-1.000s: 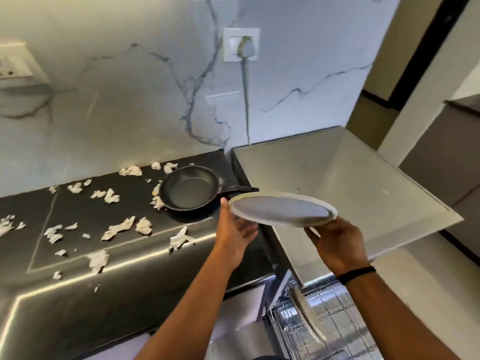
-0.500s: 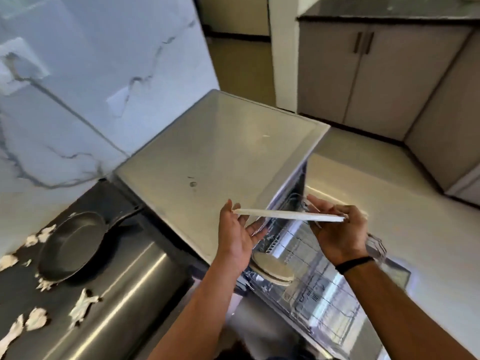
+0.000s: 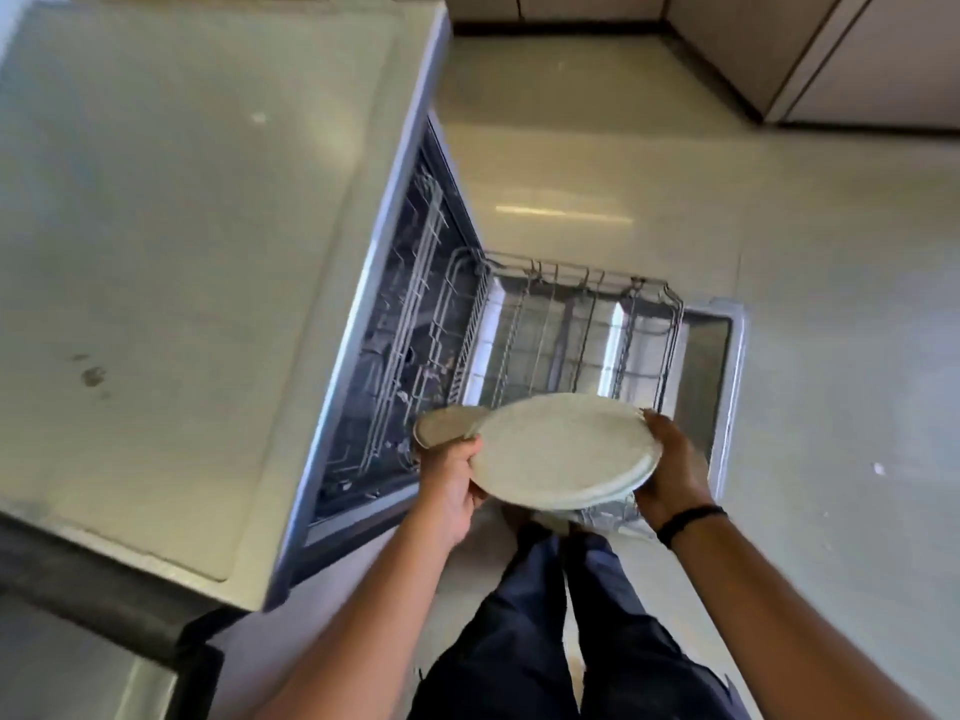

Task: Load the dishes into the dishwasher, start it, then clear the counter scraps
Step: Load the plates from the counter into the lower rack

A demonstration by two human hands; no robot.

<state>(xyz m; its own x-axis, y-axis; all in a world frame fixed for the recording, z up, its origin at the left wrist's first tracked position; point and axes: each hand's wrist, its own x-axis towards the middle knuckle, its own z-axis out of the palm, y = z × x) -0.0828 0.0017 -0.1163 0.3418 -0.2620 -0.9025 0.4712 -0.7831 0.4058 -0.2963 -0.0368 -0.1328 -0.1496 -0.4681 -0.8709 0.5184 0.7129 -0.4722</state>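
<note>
Both hands grip one pale plate (image 3: 563,452) by opposite rim edges: the left hand (image 3: 451,483) curls around its left side, the right hand (image 3: 670,470), a black band at the wrist, clasps its right side. It hangs nearly flat above the near end of the pulled-out lower rack (image 3: 566,330). A second plate (image 3: 441,426) sits tilted at the rack's near left corner. Beyond, the dishwasher (image 3: 208,252) stands open, with its door (image 3: 722,366) lowered.

The plate (image 3: 563,452) I hold hides most of my fingers, the near end of the pulled-out rack (image 3: 571,330) and most of a second plate (image 3: 444,426) behind it. The frame's bottom edge cuts off my legs (image 3: 545,641).
</note>
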